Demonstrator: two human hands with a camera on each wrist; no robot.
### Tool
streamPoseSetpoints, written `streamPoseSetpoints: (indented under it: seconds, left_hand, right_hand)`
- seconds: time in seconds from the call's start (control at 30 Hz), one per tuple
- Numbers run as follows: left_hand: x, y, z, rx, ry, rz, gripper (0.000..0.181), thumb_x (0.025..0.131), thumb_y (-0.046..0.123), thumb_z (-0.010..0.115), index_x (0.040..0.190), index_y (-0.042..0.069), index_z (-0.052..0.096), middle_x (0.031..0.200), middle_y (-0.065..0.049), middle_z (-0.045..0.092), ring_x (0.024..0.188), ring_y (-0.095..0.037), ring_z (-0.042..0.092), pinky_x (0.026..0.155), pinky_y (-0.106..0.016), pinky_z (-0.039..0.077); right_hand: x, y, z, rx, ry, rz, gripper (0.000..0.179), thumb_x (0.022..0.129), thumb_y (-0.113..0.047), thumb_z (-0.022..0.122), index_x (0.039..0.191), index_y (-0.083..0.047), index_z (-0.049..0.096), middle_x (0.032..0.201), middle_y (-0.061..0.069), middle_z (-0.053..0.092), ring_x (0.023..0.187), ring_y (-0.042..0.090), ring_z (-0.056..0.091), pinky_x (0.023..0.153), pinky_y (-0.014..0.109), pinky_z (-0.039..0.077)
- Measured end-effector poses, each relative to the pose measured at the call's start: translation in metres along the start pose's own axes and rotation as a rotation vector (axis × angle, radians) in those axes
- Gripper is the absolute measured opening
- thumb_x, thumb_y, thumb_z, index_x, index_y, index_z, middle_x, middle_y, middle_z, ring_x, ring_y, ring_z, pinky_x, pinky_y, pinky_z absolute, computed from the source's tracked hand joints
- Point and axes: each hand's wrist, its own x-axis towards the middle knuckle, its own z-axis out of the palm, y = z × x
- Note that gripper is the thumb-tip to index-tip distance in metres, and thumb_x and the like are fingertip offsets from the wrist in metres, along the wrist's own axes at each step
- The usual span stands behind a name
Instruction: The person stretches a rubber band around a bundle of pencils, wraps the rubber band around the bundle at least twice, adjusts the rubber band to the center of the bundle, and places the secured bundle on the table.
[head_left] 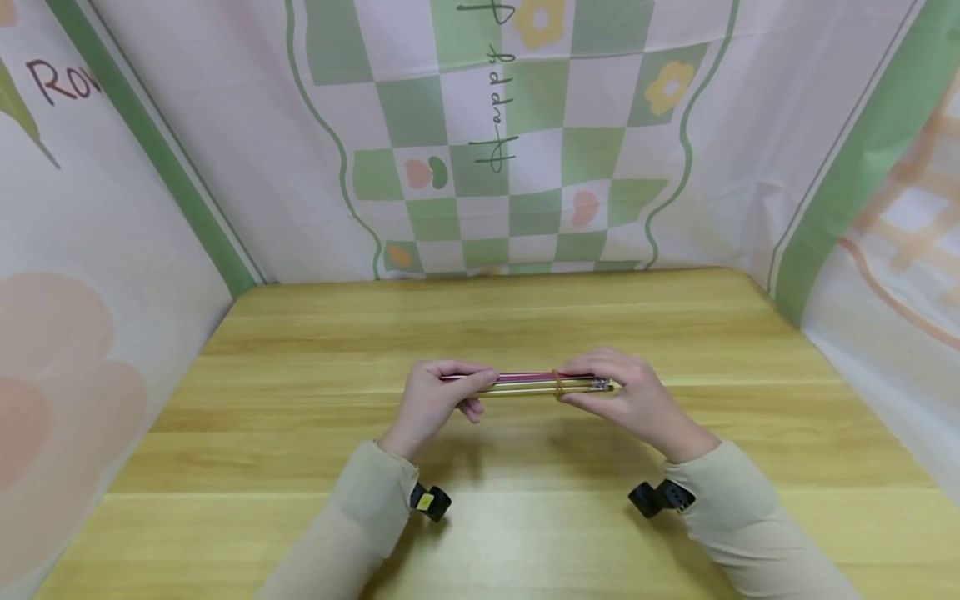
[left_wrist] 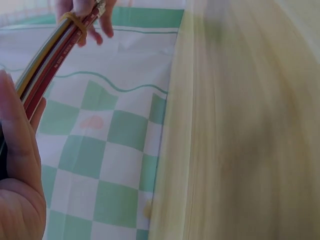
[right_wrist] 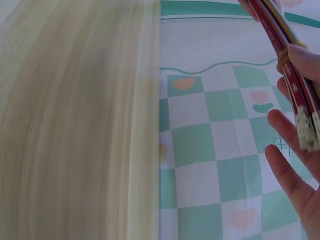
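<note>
Bundle of slim pencils with red and golden-yellow sides [head_left: 525,385], one, bound by a thin orange-brown elastic band [head_left: 558,384]. Location: lifted above the pale wood-grain counter [head_left: 517,329], lying roughly level and crosswise, the longer length to the left of the band, silvery-pale ends [head_left: 600,384] just to its right.

Handling (judged): light, stiff along the length, smooth-sided; single pencils could slide past one another away from the band, and the points or ends could chip if dropped. Best hold: mid-length, left of the band, with a second hold at the band itself, which should stretch and roll.

Appearance: sides glossy, small pale print on the red; dark strips between; exact count cannot be told.

Left hand [head_left: 432,404]: left of the band, thumb and fingers clamped on the bundle. Right hand [head_left: 637,404]: at the band, thumb and forefinger pinching the bundle there, other fingers spread apart.

Backdrop: green-and-white checked cloth [head_left: 480,158], well beyond the band.
</note>
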Motion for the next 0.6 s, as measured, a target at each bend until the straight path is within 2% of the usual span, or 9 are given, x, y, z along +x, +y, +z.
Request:
streamPoseSetpoints:
  seconds: [0.17,0.27,0.33,0.43,0.6]
  left_hand:
    - [0.001,-0.001,0.005,-0.003,0.003,0.029,0.019,0.085,0.008,0.077,0.097,-0.007,0.075,0.082,-0.008,0.076,0.048,-0.012,0.061,0.05,-0.026,0.056]
    - [0.001,-0.002,0.007,0.0,0.008,0.036,0.018,0.085,0.008,0.076,0.096,-0.006,0.075,0.082,-0.007,0.076,0.048,-0.012,0.06,0.049,-0.026,0.055]
    - [0.001,-0.002,0.008,0.001,0.012,0.038,0.018,0.085,0.008,0.076,0.096,-0.006,0.075,0.082,-0.009,0.076,0.048,-0.012,0.06,0.049,-0.026,0.055]
    - [0.001,-0.003,0.009,0.0,0.007,0.046,0.018,0.085,0.007,0.076,0.096,-0.006,0.075,0.085,-0.019,0.074,0.048,-0.012,0.06,0.048,-0.025,0.054]
    - [0.002,-0.007,0.014,-0.006,-0.009,0.058,0.021,0.086,0.007,0.076,0.099,-0.01,0.074,0.086,-0.023,0.073,0.047,-0.011,0.059,0.047,-0.024,0.054]
  right_hand:
    - [0.003,0.0,0.001,-0.013,-0.006,0.001,0.041,0.061,0.006,0.087,0.099,-0.006,0.076,0.094,0.009,0.075,0.091,0.014,0.069,0.086,0.009,0.049]
    - [0.003,-0.001,0.0,-0.019,-0.003,0.004,0.04,0.061,0.006,0.087,0.098,-0.005,0.076,0.094,0.009,0.076,0.089,0.015,0.07,0.084,0.009,0.05]
    - [0.003,-0.001,0.0,-0.021,0.0,0.005,0.041,0.06,0.008,0.086,0.098,-0.005,0.076,0.093,0.01,0.076,0.088,0.016,0.07,0.083,0.009,0.05]
    - [0.004,-0.002,0.003,-0.013,-0.008,-0.009,0.041,0.06,0.007,0.087,0.098,-0.004,0.076,0.092,0.01,0.076,0.085,0.017,0.071,0.08,0.011,0.052]
    - [0.006,-0.002,0.007,-0.046,-0.035,-0.008,0.037,0.063,0.001,0.088,0.098,-0.007,0.077,0.09,0.005,0.077,0.078,0.018,0.071,0.07,0.016,0.054]
